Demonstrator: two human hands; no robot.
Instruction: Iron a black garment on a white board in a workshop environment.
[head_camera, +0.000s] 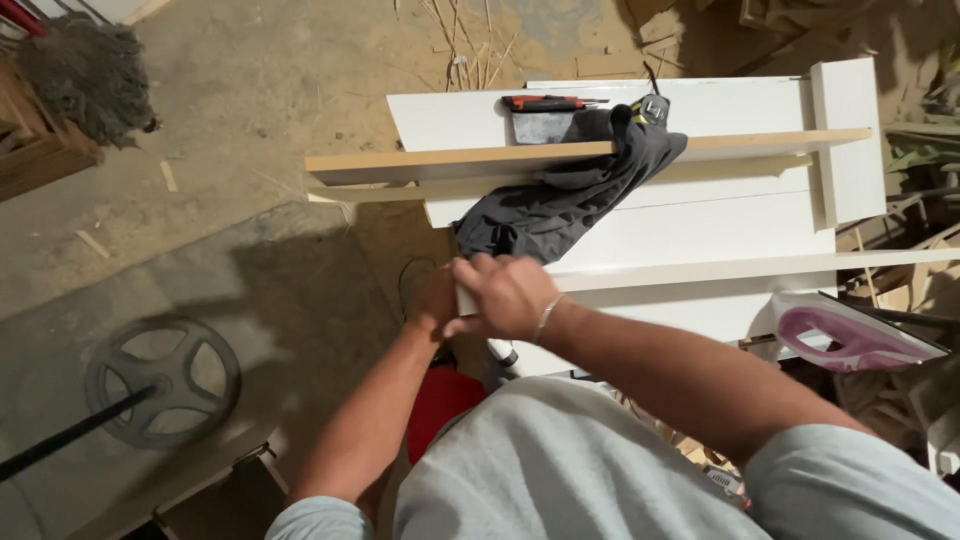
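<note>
Both my hands meet at the left end of a long white panel edge (720, 270). My right hand (510, 295), a thin bracelet on its wrist, curls its fingers over that end. My left hand (435, 300) lies mostly behind the right hand and presses against the same end; its fingers are hidden. A dark grey cloth (560, 195) is draped over the white boards just beyond my hands. A wooden-edged board (450, 162) stands on its edge across the white panels.
A red-handled tool (545, 102) and a tape measure (650, 108) lie on the far white panel. A pink and white clothes iron (845, 335) rests at the right. A wheel-shaped base with a pole (165, 380) and a mop head (85, 70) are on the dusty floor at left.
</note>
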